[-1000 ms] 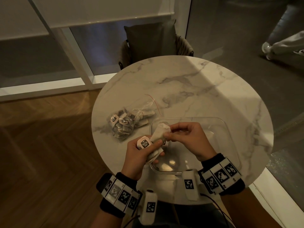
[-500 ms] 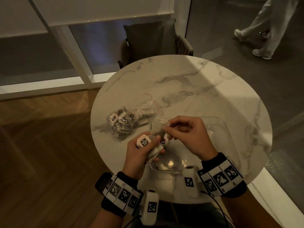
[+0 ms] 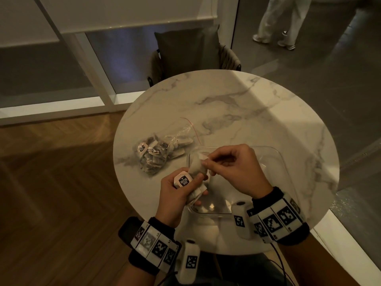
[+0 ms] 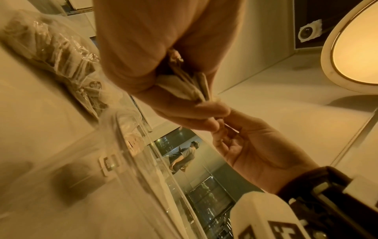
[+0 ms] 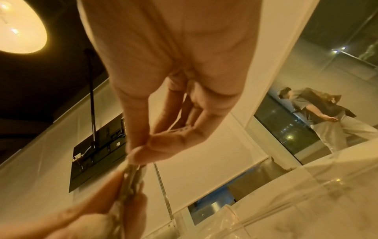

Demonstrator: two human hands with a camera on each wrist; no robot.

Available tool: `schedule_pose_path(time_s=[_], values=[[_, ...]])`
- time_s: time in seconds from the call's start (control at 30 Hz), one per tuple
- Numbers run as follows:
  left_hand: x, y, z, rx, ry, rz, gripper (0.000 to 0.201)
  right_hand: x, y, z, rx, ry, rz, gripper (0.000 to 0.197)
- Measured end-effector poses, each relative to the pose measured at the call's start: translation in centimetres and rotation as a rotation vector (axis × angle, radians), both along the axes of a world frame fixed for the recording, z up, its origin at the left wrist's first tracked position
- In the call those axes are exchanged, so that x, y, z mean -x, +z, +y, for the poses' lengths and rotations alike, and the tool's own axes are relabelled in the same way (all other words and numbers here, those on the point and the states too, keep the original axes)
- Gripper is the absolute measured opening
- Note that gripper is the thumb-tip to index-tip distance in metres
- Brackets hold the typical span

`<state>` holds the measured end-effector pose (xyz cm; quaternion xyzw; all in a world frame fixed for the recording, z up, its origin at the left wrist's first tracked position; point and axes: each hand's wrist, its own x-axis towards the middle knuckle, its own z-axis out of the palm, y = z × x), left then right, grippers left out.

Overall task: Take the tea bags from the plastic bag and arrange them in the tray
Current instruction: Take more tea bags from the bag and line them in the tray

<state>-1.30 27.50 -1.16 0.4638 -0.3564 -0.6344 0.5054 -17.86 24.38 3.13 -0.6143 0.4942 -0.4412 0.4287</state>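
A clear plastic bag (image 3: 159,152) with several tea bags inside lies on the round marble table (image 3: 237,112), left of a clear plastic tray (image 3: 276,159). Over the tray's left end my left hand (image 3: 181,193) grips a small bunch of tea bags (image 3: 196,169) with a black-and-white paper tag (image 3: 183,180) on top. My right hand (image 3: 224,164) pinches the top of one pale tea bag in that bunch between thumb and fingertips. The left wrist view shows the bunch (image 4: 190,87) clamped in my left hand (image 4: 184,103); the right wrist view shows my right hand (image 5: 141,152) pinching the bags (image 5: 131,179).
A dark armchair (image 3: 191,52) stands behind the table. A person's legs (image 3: 278,19) are on the grey floor at the far right. Wooden floor lies to the left, and a glass partition edge runs along the table's right side.
My right hand has shifted slightly left and kept its pinch on the tea bag at the top of the bunch. The person in the background has walked further into view.
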Motion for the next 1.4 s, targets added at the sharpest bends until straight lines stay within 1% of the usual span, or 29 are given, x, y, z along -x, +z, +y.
schedule_pose_path(time_s=[0.07, 0.17, 0.2, 0.27, 0.33, 0.4, 0.5, 0.6, 0.67, 0.73, 0.77, 0.83, 0.9, 0.97, 1.03, 1.07, 1.1, 1.17, 1.23, 1.27, 1.33, 1.4], values=[[-0.1, 0.0, -0.1, 0.007, 0.005, -0.013, 0.03, 0.1, 0.2, 0.1, -0.027, 0.041, -0.012, 0.008], [-0.1, 0.0, -0.1, 0.006, 0.009, -0.024, 0.026, 0.5, 0.4, -0.2, -0.019, -0.034, 0.021, 0.008], [-0.2, 0.0, -0.1, 0.007, 0.006, -0.027, 0.025, 0.6, 0.6, -0.3, -0.019, -0.035, 0.043, 0.008], [-0.3, -0.1, 0.0, 0.011, -0.002, -0.03, 0.03, 0.8, 1.2, -0.5, -0.025, 0.012, 0.071, 0.007], [-0.4, -0.1, 0.0, 0.014, -0.006, -0.034, 0.032, 1.1, 2.0, -0.6, -0.032, 0.079, 0.081, 0.013], [-0.5, -0.1, 0.1, 0.018, -0.015, -0.035, 0.028, 1.4, 2.7, -1.0, -0.024, 0.137, 0.144, 0.02], [-0.5, -0.3, 0.3, 0.018, -0.01, -0.022, 0.025, 1.4, 3.8, -1.5, 0.007, 0.198, 0.223, 0.011], [-0.8, -0.6, 0.4, 0.009, 0.058, -0.035, 0.016, 1.6, 4.6, -2.7, -0.007, 0.232, 0.267, 0.009], [-1.0, -0.9, 0.5, 0.024, 0.075, -0.038, 0.011, 1.5, 4.6, -3.5, -0.043, 0.293, 0.363, 0.014], [-1.0, -1.0, 0.4, 0.025, 0.069, -0.022, 0.013, 0.9, 4.1, -4.0, -0.096, 0.37, 0.474, 0.027], [-0.9, -0.9, 0.4, 0.022, 0.065, -0.017, 0.016, 0.6, 3.9, -4.1, -0.125, 0.394, 0.49, 0.033], [-0.7, -0.8, 0.3, 0.029, 0.062, -0.005, 0.017, 0.3, 3.5, -4.3, -0.145, 0.387, 0.488, 0.041], [-0.6, -0.6, 0.1, 0.032, 0.076, 0.029, 0.009, 0.3, 3.2, -4.6, -0.119, 0.357, 0.525, 0.046], [-0.7, -0.6, 0.0, 0.023, 0.095, 0.069, 0.007, 0.3, 2.8, -4.8, -0.15, 0.355, 0.532, 0.037], [-0.8, -0.6, -0.1, 0.019, 0.085, 0.063, 0.006, 0.3, 2.0, -5.1, -0.226, 0.369, 0.467, 0.022], [-0.9, -0.6, -0.1, 0.015, 0.079, 0.043, 0.006, 0.3, 1.7, -5.3, -0.254, 0.374, 0.438, 0.018], [-1.1, -0.7, 0.0, 0.008, 0.076, 0.021, 0.01, 0.3, 1.5, -5.5, -0.271, 0.379, 0.424, 0.016], [-1.6, -1.0, 0.0, -0.021, 0.087, 0.004, 0.015, 0.4, 1.0, -6.0, -0.286, 0.389, 0.455, 0.017], [-2.4, -1.3, 0.0, -0.063, 0.125, 0.031, 0.015, 0.5, 0.4, -6.6, -0.286, 0.418, 0.565, 0.016], [-2.7, -1.4, 0.0, -0.085, 0.147, 0.041, 0.015, 0.4, 0.1, -6.9, -0.278, 0.461, 0.658, 0.019], [-3.3, -1.6, -0.1, -0.116, 0.177, 0.046, 0.012, 0.1, -0.8, -7.1, -0.267, 0.593, 0.883, 0.03], [-3.6, -1.6, -0.1, -0.121, 0.176, 0.052, 0.01, -0.5, -1.5, -7.0, -0.282, 0.713, 1.038, 0.032]])
